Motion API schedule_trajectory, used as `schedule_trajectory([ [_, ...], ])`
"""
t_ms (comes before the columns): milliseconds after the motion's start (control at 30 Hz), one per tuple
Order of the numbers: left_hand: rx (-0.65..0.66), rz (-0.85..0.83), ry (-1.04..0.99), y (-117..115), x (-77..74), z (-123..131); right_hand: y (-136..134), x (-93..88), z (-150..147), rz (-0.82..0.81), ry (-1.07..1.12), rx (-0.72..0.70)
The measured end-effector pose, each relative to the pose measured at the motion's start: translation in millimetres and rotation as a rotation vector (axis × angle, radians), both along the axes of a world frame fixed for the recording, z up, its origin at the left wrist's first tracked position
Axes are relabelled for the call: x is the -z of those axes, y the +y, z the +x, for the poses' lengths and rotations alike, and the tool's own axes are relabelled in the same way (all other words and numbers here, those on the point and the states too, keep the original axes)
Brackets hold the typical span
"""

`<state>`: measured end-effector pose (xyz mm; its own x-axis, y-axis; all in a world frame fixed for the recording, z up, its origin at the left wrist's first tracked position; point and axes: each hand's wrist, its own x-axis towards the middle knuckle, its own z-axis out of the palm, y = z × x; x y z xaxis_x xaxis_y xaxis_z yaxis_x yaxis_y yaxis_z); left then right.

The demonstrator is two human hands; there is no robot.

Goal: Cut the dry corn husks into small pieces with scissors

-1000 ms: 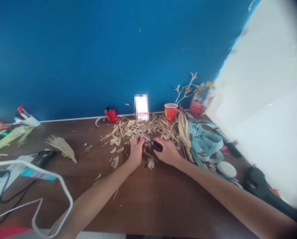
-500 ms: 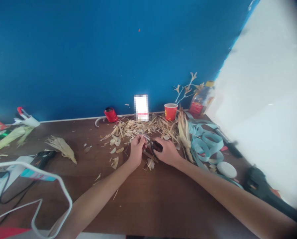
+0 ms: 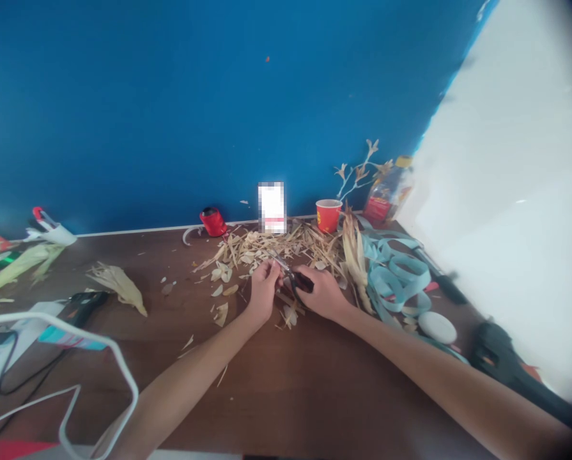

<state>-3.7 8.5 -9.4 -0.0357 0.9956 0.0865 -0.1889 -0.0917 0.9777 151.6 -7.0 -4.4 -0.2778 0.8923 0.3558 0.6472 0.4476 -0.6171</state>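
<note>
My right hand (image 3: pixel 323 294) grips black-handled scissors (image 3: pixel 299 280), their blades pointing up and left toward my left hand (image 3: pixel 262 291). The left hand's fingers are pinched on a small pale husk piece at the blades; the piece is too small to see clearly. Both hands rest on the brown table (image 3: pixel 286 377), just in front of a heap of dried husk trimmings (image 3: pixel 271 246). Cut petal-shaped husk bits (image 3: pixel 221 281) lie to the left of the left hand and more lie below the hands.
A red paper cup (image 3: pixel 328 214), a red spool (image 3: pixel 213 221) and a bottle (image 3: pixel 386 188) stand by the blue wall. Light-blue ribbon (image 3: pixel 398 275), a white pebble-like object (image 3: pixel 437 327) and a black glue gun (image 3: pixel 501 358) lie right. Corn husks (image 3: pixel 117 284), cables and a white wire (image 3: pixel 98 358) lie left.
</note>
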Motion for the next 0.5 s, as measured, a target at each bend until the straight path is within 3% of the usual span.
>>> schedule_trajectory([
  [500,-0.062,0.013,0.024,0.8,2.8,0.0,-0.3,1.2,-0.2,0.009,-0.03,-0.007],
])
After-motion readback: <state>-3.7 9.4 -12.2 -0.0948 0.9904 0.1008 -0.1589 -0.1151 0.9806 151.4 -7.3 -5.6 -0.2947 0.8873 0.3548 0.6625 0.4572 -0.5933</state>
